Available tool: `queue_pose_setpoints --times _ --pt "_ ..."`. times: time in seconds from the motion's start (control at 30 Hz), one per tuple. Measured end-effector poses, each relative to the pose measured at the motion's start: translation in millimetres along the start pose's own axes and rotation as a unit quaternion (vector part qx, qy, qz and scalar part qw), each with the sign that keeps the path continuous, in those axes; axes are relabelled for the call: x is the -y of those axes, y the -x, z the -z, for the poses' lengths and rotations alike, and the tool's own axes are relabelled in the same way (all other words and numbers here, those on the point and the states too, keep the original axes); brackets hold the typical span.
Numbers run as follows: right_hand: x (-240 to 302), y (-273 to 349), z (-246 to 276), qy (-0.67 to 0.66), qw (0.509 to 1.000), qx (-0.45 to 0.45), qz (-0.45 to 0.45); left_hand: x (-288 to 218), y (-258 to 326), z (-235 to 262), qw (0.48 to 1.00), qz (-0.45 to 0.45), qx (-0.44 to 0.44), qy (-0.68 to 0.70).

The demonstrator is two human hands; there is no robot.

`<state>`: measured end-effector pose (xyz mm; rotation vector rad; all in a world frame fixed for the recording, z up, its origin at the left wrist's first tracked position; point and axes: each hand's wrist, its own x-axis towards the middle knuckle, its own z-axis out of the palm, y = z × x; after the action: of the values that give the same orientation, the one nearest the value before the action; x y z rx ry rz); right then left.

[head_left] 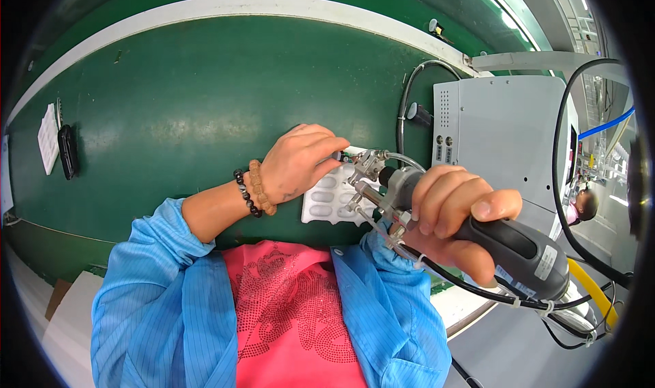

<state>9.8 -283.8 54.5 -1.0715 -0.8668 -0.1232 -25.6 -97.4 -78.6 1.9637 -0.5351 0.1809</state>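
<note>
My right hand [454, 210] is wrapped round a dark grey powered screwdriver [515, 248], held tilted with its head toward my left hand. A metal bracket [372, 173] with thin tubes sits at the tool's front end. Beside that end, my left hand [300, 157] has its thumb and forefinger closed on a small part [346, 155]; fingers and bracket hide most of it, so its kind is unclear. Under the tool's head lies a white moulded tray [316, 212] with rounded pockets, partly covered by the tool and my right arm.
A grey metal box [501, 135] stands on the green bench [170, 108] to the right. Black cables [471, 289] and a yellow hose [590, 289] trail from the tool. Far left lie a black case [68, 151] and a white tray [49, 139]. A person [583, 204] is in the right background.
</note>
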Motion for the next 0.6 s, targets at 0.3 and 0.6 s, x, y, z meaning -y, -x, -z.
queue_pose_setpoints --times 0.3,0.6 --pt "4.3 -0.8 3.3 0.004 0.999 0.024 -0.020 -0.7 0.5 -0.4 1.000 0.004 0.000 -0.002" --pt "3.1 -2.1 4.1 0.003 0.999 0.032 -0.019 0.1 0.3 -0.7 1.000 -0.003 -0.005 0.000"
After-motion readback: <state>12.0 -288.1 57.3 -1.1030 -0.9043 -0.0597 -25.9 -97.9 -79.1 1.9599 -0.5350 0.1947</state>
